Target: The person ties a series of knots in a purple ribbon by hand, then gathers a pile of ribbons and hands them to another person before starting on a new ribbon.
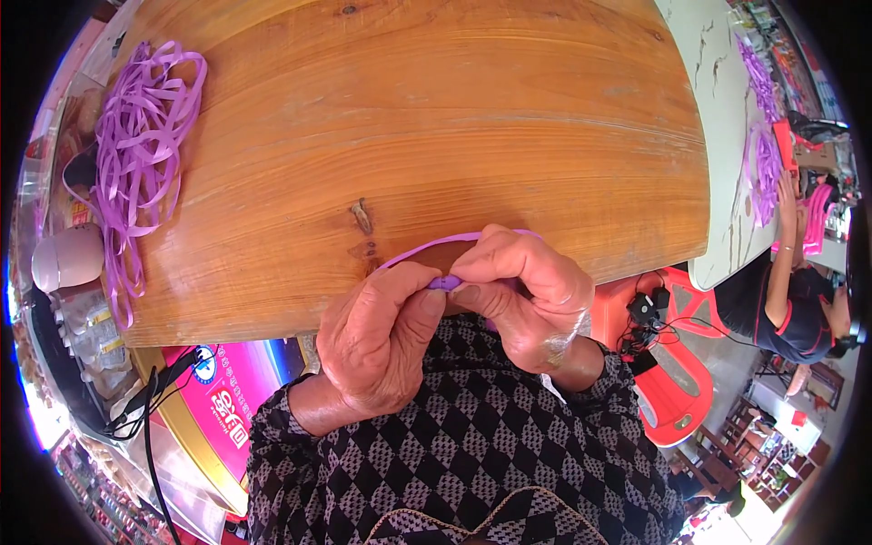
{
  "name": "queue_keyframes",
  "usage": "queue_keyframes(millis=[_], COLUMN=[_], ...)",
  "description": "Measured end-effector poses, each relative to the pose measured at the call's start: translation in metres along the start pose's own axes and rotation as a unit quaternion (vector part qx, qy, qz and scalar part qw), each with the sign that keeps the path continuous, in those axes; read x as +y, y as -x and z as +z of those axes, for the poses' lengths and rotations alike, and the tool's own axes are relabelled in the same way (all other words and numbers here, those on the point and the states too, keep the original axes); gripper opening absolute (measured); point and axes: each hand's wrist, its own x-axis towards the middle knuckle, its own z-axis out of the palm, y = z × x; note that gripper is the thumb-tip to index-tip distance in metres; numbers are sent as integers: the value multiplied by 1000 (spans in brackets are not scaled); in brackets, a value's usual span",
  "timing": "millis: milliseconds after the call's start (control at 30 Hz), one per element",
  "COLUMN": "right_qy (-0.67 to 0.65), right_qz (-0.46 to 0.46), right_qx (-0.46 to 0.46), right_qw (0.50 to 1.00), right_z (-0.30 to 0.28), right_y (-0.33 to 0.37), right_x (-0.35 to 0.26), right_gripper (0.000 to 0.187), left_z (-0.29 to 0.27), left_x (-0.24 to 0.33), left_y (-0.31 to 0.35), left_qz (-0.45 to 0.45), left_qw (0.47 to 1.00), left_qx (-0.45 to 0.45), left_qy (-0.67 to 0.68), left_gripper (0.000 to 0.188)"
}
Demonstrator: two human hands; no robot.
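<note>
Both hands meet at the near edge of the wooden table, pinching a purple ribbon that is folded or knotted between the fingertips. My left hand has thumb and forefinger closed on one side of the fold. On the other side, my right hand grips it the same way. A loop of the ribbon arches behind the fingers, from the left hand over to the right one. The rest of its length is hidden by the hands. At the table's left edge a heap of purple ribbon lies tangled, partly hanging over.
A pale pink rounded object stands beside the heap. Black cables hang at lower left by a pink box. Right are a red stool with cords and a white marble-patterned table with more ribbon, where another person works.
</note>
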Motion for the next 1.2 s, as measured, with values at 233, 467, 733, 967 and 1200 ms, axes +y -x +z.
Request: queue_keyframes(millis=[233,467,733,967,1200], right_qy=[23,9,6,3,-37], right_qz=[-55,65,94,70,24], right_qx=[4,-19,-45,-43,39], right_qw=[998,998,995,997,998], right_z=[1,-8,-13,-9,3], right_y=[-2,-11,-15,-6,-2], right_x=[1,-13,-18,-15,-9], right_gripper=[14,11,12,13,12], left_z=[2,-1,-8,-9,-2], left_x=[-3,-8,-6,-3,0], left_y=[-2,-5,-7,-7,1], left_qz=[71,-37,-60,-5,-65], left_qw=[995,994,992,998,994], left_qx=[29,-8,-20,-26,-11], left_qy=[-57,100,108,55,88], left_gripper=[14,14,11,14,14])
